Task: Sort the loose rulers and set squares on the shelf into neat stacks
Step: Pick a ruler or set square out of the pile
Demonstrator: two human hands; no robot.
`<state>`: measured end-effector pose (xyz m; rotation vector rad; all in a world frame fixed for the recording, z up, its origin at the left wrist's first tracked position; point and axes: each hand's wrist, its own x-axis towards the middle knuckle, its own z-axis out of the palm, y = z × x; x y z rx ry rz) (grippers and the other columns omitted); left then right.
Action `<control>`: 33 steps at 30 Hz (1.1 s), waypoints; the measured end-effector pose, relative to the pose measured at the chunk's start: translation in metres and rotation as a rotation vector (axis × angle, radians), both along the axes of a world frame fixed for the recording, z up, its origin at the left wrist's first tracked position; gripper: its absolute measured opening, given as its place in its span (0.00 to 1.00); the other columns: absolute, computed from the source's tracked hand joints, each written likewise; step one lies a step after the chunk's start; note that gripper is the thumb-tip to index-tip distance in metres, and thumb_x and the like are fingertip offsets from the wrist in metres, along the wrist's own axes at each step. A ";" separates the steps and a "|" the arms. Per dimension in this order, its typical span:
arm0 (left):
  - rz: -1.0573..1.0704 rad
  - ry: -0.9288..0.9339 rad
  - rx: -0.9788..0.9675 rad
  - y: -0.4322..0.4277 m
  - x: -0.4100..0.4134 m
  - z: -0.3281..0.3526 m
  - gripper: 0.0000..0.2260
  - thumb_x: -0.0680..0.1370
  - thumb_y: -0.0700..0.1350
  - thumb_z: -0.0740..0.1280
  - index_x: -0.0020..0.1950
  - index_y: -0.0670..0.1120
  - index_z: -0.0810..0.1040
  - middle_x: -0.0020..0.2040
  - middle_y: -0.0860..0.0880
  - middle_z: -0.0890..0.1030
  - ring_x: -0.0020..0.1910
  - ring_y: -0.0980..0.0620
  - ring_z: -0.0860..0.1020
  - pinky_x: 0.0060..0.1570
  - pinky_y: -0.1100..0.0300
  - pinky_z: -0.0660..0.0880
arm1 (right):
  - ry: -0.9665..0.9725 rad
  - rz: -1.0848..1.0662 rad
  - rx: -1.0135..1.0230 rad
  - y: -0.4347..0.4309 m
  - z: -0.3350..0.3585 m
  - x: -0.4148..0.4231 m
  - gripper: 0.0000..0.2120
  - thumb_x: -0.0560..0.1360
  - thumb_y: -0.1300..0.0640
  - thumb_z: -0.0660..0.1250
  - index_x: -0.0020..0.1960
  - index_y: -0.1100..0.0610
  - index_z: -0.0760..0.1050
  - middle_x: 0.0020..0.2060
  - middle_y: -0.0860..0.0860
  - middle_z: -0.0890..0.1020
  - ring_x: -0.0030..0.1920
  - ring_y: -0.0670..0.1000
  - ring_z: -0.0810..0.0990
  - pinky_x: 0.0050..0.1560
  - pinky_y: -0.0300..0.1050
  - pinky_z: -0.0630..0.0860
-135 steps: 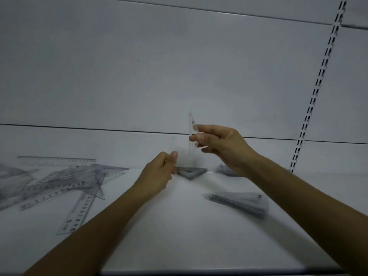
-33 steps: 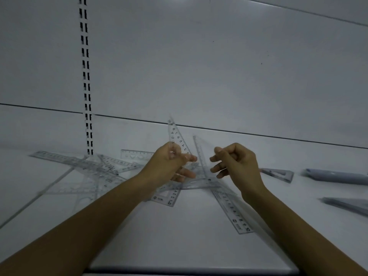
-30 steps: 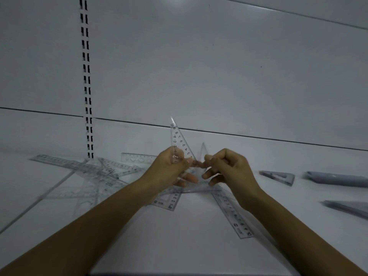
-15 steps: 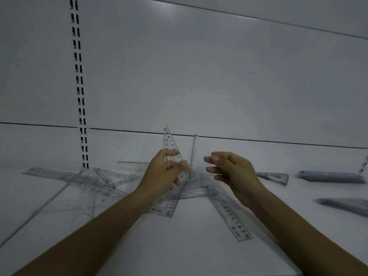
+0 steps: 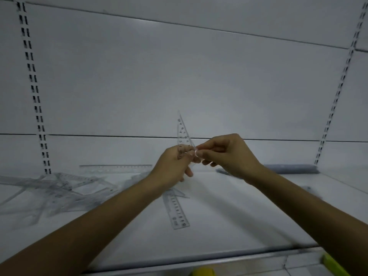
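Presently, where is the set square (image 5: pixel 182 132) located? (Inspector)

It is held above the shelf (image 5: pixel 229 232), clear of the surface. It stands upright, sharp tip up, in front of the back panel (image 5: pixel 199 76). (Operator)

State of the fingers? (Inspector)

On the left hand (image 5: pixel 173 164) the fingers are curled, and thumb and forefinger pinch the lower part of the set square. On the right hand (image 5: pixel 231 154) the fingers are also curled, and thumb and forefinger pinch the lower right corner, tips touching those of the other hand. A second edge line shows near the tip. I cannot tell whether this is one piece or two overlapped. (Operator)

Contents of the shelf? (Inspector)

- Left section: a loose pile (image 5: pixel 59 188) of clear rulers and set squares, crossed over one another at mixed angles.
- Behind it: a straight ruler (image 5: pixel 115 167) lying along the back panel.
- Centre: a single ruler (image 5: pixel 176 212) lying flat below the hands, its upper end hidden by the left forearm.
- Right rear: a grey stack (image 5: pixel 290 169) against the back panel, too blurred to count pieces. (Operator)

Surroundings? (Inspector)

A left slotted upright (image 5: pixel 33 84) and a right slotted upright (image 5: pixel 336 96) run up the back panel. Yellow objects (image 5: pixel 334 265) sit below the front edge, cut off by the frame. (Operator)
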<state>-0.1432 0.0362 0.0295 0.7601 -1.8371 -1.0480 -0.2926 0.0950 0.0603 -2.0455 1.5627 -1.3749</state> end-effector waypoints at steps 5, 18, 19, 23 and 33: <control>-0.007 0.082 0.139 0.012 -0.079 0.001 0.01 0.81 0.47 0.60 0.51 0.51 0.69 0.46 0.51 0.84 0.28 0.56 0.76 0.27 0.64 0.68 | 0.118 -0.211 -0.055 0.011 0.008 -0.086 0.02 0.73 0.60 0.70 0.45 0.57 0.82 0.35 0.46 0.84 0.34 0.43 0.83 0.36 0.33 0.78; 0.387 -0.014 0.088 -0.006 -0.145 -0.037 0.02 0.77 0.42 0.66 0.44 0.46 0.75 0.47 0.47 0.83 0.26 0.53 0.78 0.26 0.63 0.71 | 0.828 -0.292 -0.226 -0.025 -0.004 -0.170 0.06 0.76 0.53 0.65 0.45 0.53 0.80 0.40 0.48 0.84 0.40 0.50 0.80 0.39 0.42 0.73; 0.418 -0.037 0.060 -0.008 -0.140 -0.039 0.02 0.76 0.42 0.67 0.43 0.46 0.77 0.46 0.48 0.84 0.25 0.54 0.78 0.27 0.62 0.72 | 0.932 -0.298 -0.236 -0.033 -0.008 -0.168 0.07 0.76 0.54 0.62 0.45 0.52 0.79 0.40 0.49 0.83 0.40 0.51 0.79 0.37 0.42 0.71; 0.477 -0.042 -0.007 -0.016 -0.128 -0.042 0.04 0.76 0.44 0.68 0.42 0.45 0.78 0.39 0.51 0.84 0.25 0.53 0.77 0.29 0.60 0.73 | 1.138 -0.298 -0.135 -0.055 -0.025 -0.162 0.07 0.76 0.57 0.58 0.45 0.53 0.75 0.39 0.51 0.80 0.35 0.53 0.73 0.30 0.41 0.58; 0.467 -0.107 -0.023 -0.027 -0.133 -0.047 0.04 0.79 0.44 0.62 0.48 0.44 0.72 0.45 0.49 0.81 0.37 0.54 0.75 0.34 0.62 0.68 | 0.872 -0.051 0.201 -0.072 -0.052 -0.186 0.09 0.75 0.51 0.66 0.45 0.54 0.83 0.42 0.50 0.84 0.43 0.52 0.80 0.45 0.48 0.77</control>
